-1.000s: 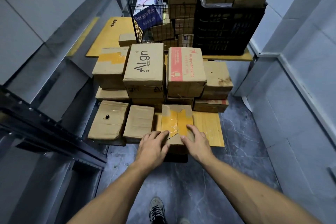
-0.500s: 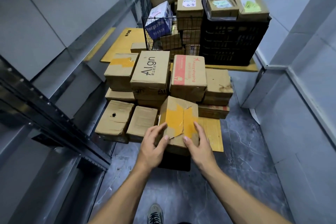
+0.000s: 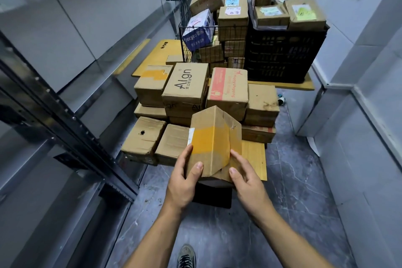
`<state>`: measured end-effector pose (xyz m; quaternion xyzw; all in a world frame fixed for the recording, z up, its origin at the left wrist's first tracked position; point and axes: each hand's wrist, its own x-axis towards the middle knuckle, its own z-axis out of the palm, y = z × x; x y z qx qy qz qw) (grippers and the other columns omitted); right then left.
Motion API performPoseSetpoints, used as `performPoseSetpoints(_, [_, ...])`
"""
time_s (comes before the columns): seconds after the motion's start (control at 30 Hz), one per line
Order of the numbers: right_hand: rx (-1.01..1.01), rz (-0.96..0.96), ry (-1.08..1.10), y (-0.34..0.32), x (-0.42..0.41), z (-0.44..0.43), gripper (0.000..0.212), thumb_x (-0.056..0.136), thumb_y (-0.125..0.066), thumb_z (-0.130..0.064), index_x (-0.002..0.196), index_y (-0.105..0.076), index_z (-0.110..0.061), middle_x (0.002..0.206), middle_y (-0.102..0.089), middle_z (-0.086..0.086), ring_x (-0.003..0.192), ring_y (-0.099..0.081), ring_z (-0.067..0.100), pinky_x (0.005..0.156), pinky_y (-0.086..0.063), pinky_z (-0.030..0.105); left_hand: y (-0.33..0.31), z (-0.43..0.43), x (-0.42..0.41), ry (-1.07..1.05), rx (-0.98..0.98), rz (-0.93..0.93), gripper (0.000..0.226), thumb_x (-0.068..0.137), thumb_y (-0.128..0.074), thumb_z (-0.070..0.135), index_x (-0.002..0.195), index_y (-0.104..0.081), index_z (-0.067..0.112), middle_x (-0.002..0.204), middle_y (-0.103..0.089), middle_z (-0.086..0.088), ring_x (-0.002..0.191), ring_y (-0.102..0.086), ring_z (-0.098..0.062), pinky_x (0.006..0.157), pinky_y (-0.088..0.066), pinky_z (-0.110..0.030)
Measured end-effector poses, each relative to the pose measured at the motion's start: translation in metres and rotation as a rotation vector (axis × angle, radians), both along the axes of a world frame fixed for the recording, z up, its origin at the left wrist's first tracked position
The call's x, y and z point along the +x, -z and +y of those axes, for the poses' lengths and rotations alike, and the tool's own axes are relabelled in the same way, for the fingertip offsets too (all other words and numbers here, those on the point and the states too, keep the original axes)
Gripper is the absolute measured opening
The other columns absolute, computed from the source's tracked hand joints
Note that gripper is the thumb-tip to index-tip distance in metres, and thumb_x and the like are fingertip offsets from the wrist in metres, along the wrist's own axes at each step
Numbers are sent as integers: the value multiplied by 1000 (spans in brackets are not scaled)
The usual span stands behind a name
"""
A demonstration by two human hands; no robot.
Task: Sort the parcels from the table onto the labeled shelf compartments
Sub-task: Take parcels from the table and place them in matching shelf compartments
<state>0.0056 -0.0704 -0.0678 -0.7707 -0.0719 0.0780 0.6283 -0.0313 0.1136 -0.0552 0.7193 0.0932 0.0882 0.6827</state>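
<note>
Two-handed grasp on taped parcel (image 3: 214, 137), centre frame, tilted edge-up: left hand (image 3: 182, 183) curled round left side, right hand (image 3: 248, 183) gripping right side.

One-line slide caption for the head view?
Tilted yellow-taped box held by left hand and right hand before the stacked parcels.

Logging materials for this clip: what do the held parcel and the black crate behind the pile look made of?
The held parcel looks like matte brown cardboard, creased, banded with glossy yellow tape. The black crate is probably moulded plastic, judging by its slotted walls.
</note>
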Motion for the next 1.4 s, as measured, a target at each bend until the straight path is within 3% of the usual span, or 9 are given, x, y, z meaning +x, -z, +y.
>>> performPoseSetpoints(0.07, [-107,-13,13,-11,2,-4,33,95,-51,-53,128,-49,-60,143,-46,-6,134,-44,8,112,-40,33,-5,-7,-3,-25,72,-26,61,75,-68,64,130,-41,64,134,-52,27,125,-51,-2,104,-46,-42])
performPoseSetpoints(0.17, [-114,13,7,-25,6,-7,70,75,-45,-76,135,-52,-41,132,-53,-3,114,-56,-3,91,-45,11,-13,-15,-4,-50,168,-42,72,74,-69,61,135,-30,65,141,-48,20,126,-50,1,104,-46,-40])
performPoseSetpoints(0.3, [42,64,-28,-28,3,-4,83,68,-63,-84,139,-36,-49,131,-58,2,114,-62,13,99,-53,40,-20,-26,-8,-40,292,-77,81,76,-67,55,143,-23,58,144,-46,18,126,-48,2,98,-48,-25])
performPoseSetpoints(0.4, [96,45,11,-23,3,-4,78,65,-73,-73,133,-36,-60,131,-60,-6,116,-62,10,100,-53,42,-22,-25,-7,6,244,-129,70,82,-64,47,145,-34,47,137,-52,21,122,-52,1,91,-48,-15])
performPoseSetpoints(0.57, [323,135,-16,-17,6,-7,69,70,-79,-52,131,-48,-53,127,-67,1,118,-64,20,103,-51,50,-21,-7,-2,-21,305,-112,46,85,-55,51,129,-54,40,130,-55,9,119,-55,-8,96,-51,-41])
performPoseSetpoints(0.9, [485,235,-137,-20,4,-11,69,86,-75,-30,144,-40,-38,133,-65,6,123,-62,24,99,-54,42,-11,-1,-11,-25,218,13,74,79,-59,61,145,-39,36,143,-48,3,130,-48,-10,105,-44,-46])
performPoseSetpoints(1.17, [19,-99,-145,-25,-3,-6,52,101,-56,-18,131,-46,-59,138,-44,-12,122,-50,-5,92,-45,9,-14,7,-32,-228,427,-72,51,83,-61,47,128,-41,60,124,-42,35,115,-45,16,85,-37,0])
performPoseSetpoints(1.27, [-17,-39,-174,-28,0,-2,43,100,-58,-34,138,-49,-51,141,-50,-10,130,-49,4,108,-45,32,-13,7,-39,-268,501,-67,52,83,-60,45,130,-40,56,125,-45,26,114,-46,13,88,-36,-5])
performPoseSetpoints(1.4, [-26,33,-231,-33,-7,14,60,77,-60,-71,133,-42,-60,140,-54,-13,126,-55,8,103,-50,46,-11,13,-55,-311,557,-45,54,84,-60,45,135,-43,51,129,-46,13,117,-46,7,90,-35,-4])
